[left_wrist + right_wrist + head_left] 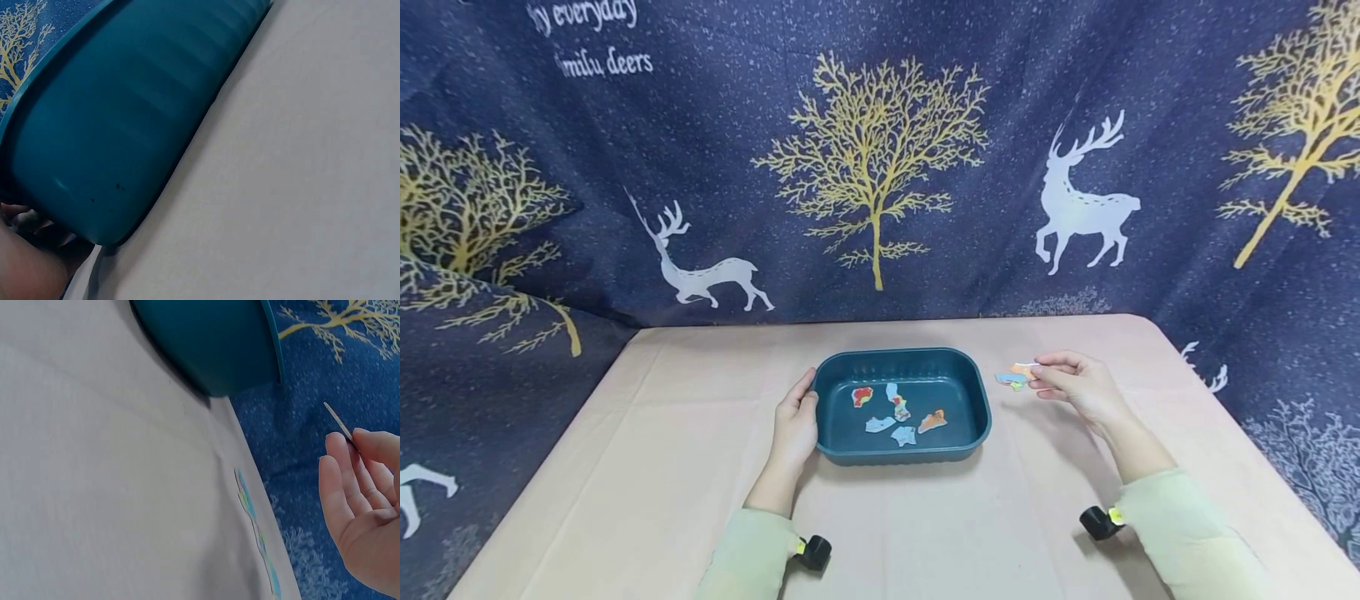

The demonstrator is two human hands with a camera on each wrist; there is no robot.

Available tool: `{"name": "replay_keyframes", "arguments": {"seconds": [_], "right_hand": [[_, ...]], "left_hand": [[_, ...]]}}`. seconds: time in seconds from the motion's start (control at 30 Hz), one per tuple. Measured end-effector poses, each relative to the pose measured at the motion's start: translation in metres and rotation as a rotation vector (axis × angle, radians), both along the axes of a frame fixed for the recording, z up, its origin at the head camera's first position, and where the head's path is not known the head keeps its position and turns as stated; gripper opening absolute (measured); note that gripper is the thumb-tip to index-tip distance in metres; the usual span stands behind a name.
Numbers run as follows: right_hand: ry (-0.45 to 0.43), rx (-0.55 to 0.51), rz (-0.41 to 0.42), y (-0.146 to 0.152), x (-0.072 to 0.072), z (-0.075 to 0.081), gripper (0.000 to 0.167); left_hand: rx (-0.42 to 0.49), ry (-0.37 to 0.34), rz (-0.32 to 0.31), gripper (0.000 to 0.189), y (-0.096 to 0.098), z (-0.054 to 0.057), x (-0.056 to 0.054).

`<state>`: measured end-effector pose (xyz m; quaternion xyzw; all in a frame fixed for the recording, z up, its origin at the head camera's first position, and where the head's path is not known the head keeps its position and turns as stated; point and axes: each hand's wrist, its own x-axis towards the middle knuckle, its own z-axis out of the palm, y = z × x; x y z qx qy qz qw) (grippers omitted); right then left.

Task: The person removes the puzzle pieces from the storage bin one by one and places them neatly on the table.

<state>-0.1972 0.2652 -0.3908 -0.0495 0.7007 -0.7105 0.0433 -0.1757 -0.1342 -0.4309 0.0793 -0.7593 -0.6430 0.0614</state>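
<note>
A dark teal plastic tray (pixel 898 456) stands on the table. My left hand (pixel 796 423) holds its left end, thumb at the rim and fingers along the outer wall; the left wrist view shows part of this hand (pixel 31 265) by the tray's corner. Right of the tray, my right hand (pixel 1081 390) pinches a thin flat jigsaw-like piece (pixel 339 422) edge-on between thumb and fingertips; it looks orange in the head view. Other irregular pieces, one light blue (pixel 1009 379), lie on the table just under that hand. Inside the tray are several loose pieces, including a red one (pixel 862 397) and an orange one (pixel 932 421).
A pale cloth covers the table (pixel 640 467). Behind it hangs a dark blue curtain (pixel 880 312) with printed trees and deer. Black wrist cameras (pixel 814 552) sit at both sleeve cuffs.
</note>
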Motion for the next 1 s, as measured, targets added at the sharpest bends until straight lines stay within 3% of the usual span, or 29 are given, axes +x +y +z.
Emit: {"name": "replay_keyframes", "arguments": {"seconds": [0.27,0.43,0.8,1.0], "right_hand": [[-0.045,-0.015,-0.054,0.018,0.005,0.006,0.010],[-0.035,-0.079,-0.054,0.030,0.007,0.006,0.016],[-0.017,-0.151,-0.075,0.055,0.005,0.005,0.019],[-0.059,-0.160,-0.115,0.070,0.003,0.006,0.018]], "left_hand": [[0.012,0.004,0.003,0.044,0.000,-0.001,0.000],[0.006,0.005,0.007,0.044,0.000,0.000,0.000],[0.004,0.015,0.012,0.044,0.000,0.000,0.000],[0.003,0.015,0.012,0.045,0.001,0.001,0.000]]}}
